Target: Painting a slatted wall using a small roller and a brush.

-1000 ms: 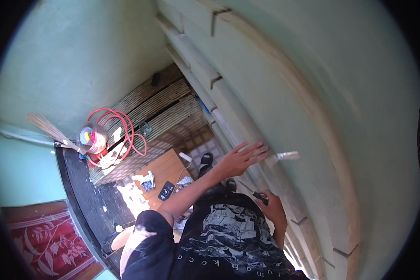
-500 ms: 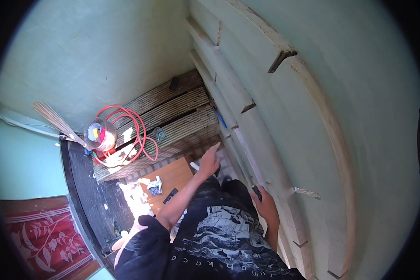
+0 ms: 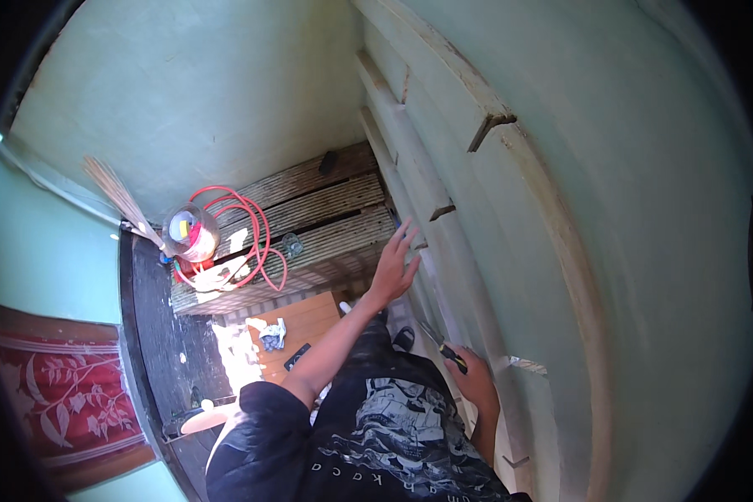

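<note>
My left hand [image 3: 392,271] is stretched forward with its fingers spread, holding nothing. Its fingertips are close to the wooden battens [image 3: 418,184] along the pale green wall on the right; I cannot tell whether they touch. Lower down, my right hand [image 3: 475,381] is closed round a hand tool [image 3: 454,358] with a black and yellow handle. A thin metal part of the tool points forward and left, near the lowest battens. Its exact kind is not clear.
A slatted wooden bench [image 3: 318,243] carries a coiled red hose [image 3: 263,230], a clear container [image 3: 191,234] and a small glass [image 3: 292,244]. A stick broom [image 3: 117,188] leans at the left. Below is a brown wooden board [image 3: 305,318] with a crumpled packet [image 3: 272,335] and a dark remote-like object [image 3: 296,357].
My left hand has moved forward and up toward the battens, and its fingers have spread. My right hand has turned the tool, so more of its metal part shows. The view has shifted slightly.
</note>
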### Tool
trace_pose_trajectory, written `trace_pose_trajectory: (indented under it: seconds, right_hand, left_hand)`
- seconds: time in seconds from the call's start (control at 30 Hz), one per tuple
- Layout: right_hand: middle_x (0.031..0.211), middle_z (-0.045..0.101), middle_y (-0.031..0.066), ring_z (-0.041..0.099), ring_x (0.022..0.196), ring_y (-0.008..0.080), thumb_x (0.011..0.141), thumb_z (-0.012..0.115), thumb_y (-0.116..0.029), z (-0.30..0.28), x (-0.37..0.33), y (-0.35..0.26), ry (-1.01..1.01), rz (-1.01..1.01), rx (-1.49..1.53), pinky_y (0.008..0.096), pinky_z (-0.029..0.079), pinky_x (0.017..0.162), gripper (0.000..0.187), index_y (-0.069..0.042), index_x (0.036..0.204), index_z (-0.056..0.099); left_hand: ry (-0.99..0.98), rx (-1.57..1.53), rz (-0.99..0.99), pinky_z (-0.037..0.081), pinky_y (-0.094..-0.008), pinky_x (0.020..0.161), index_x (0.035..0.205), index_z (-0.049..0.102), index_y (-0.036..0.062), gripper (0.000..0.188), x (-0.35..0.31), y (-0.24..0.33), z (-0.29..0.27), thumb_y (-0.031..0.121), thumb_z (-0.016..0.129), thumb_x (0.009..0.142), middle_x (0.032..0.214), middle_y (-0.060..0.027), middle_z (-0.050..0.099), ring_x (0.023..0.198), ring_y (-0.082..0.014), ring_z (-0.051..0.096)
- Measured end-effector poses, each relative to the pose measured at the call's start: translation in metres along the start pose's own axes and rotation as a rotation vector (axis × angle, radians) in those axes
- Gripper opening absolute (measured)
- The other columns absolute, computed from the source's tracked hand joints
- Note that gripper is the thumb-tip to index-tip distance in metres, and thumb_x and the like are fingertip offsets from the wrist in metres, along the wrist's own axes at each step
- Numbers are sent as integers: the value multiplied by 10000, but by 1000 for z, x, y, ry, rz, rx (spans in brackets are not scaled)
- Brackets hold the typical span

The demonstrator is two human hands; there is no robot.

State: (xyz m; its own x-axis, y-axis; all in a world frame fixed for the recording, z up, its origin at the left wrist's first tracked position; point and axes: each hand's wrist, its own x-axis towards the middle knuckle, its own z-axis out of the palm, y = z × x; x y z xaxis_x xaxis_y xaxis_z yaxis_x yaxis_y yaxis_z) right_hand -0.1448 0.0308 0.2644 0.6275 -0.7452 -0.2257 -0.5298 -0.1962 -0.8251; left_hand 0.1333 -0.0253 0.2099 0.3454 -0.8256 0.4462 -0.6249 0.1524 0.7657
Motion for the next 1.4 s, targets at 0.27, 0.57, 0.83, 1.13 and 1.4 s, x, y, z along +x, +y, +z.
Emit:
trace_pose_trajectory:
  seconds: [0.27, 0.57, 0.83, 1.13, 1.4]
  right_hand:
    - [1117, 602, 191, 573, 1047, 361, 844, 603, -136, -8, -4, -11, -50, 15, 45, 388, 440, 901, 422, -79, 1249, 502]
    - [1002, 605, 207, 613, 924, 376, 817, 631, -120, 2, 41, -26, -25, 76, -27, 383, 469, 810, 488, -118, 1266, 441]
    - [972, 601, 185, 614, 895, 345, 815, 626, -83, 15, 98, -42, -62, 112, -80, 379, 467, 813, 483, -112, 1259, 437]
    - [1058, 614, 236, 592, 1027, 399, 833, 600, -115, 63, 135, -5, -344, 403, -72, 418, 456, 871, 466, -94, 1265, 426]
    - [1049, 618, 232, 585, 1017, 412, 831, 600, -107, 83, 160, 11, -475, 539, -172, 412, 458, 861, 472, -91, 1265, 415]
  left_hand:
    - [-273, 473, 466, 257, -405, 1084, 1397, 372, 141, 588, 66, 3, -14, 166, 564, 842, 1492, -101, 286, 1358, -283, 293]
    - [-9, 37, 30, 372, -396, 1002, 1326, 450, 106, 531, 13, -57, -6, 83, 572, 810, 1363, -151, 450, 1221, -331, 453]
    - [-350, 291, -636, 417, -419, 985, 1268, 492, 67, 525, -189, -235, -13, 75, 591, 753, 1222, -188, 534, 1134, -370, 510]
    - [-556, 444, -1110, 450, -430, 931, 1144, 556, 80, 368, -313, -319, 15, 135, 597, 782, 1121, -162, 575, 1102, -325, 544]
    - [-573, 583, -1219, 444, -416, 907, 1126, 526, 103, 368, -371, -334, 51, 234, 635, 799, 1152, -86, 529, 1118, -255, 518]
